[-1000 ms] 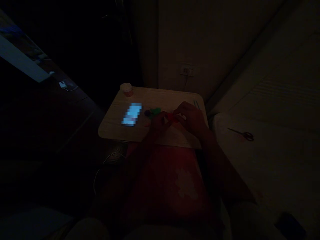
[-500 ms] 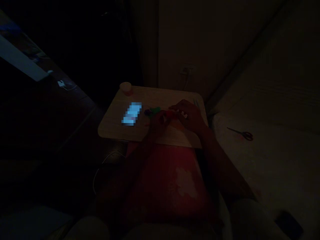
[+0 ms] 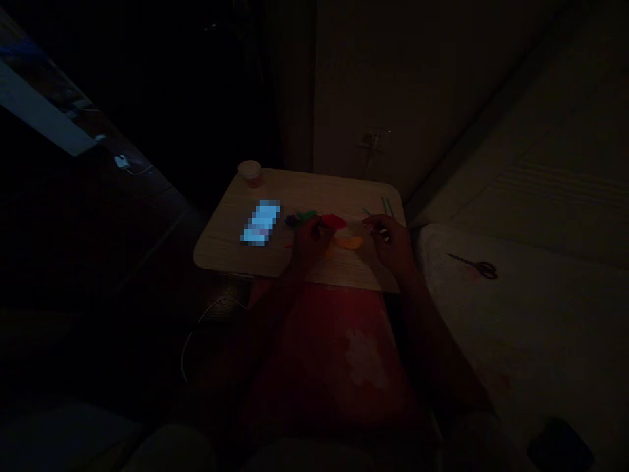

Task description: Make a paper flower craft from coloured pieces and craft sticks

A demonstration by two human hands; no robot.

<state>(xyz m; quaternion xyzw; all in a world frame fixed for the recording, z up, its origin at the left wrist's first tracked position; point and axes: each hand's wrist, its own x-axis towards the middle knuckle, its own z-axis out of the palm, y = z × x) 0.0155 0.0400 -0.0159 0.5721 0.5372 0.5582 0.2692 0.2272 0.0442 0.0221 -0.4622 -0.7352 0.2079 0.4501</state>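
The room is very dim. My left hand (image 3: 310, 241) pinches a red rounded, petal-like piece (image 3: 335, 221) above the small table; its material is unclear. To the right, my right hand (image 3: 389, 237) has its fingertips together, and whatever is between them is too small and dark to name. A curved orange piece (image 3: 348, 243) lies between the hands. Beyond my left hand are a green piece (image 3: 307, 215) and a small dark blue lump (image 3: 291, 221). Thin greenish sticks (image 3: 388, 207) lie past my right hand.
A lit, blurred-out phone (image 3: 261, 223) and a paper cup (image 3: 251, 174) stand on the left of the wooden tabletop (image 3: 230, 255). Scissors (image 3: 474, 265) lie on the pale surface at right. A wall socket (image 3: 374, 138) with a plugged cord is behind the table.
My right hand has come away from the red piece, moving right and nearer to me. The red and orange pieces show more fully now. My left hand stays on the red piece.
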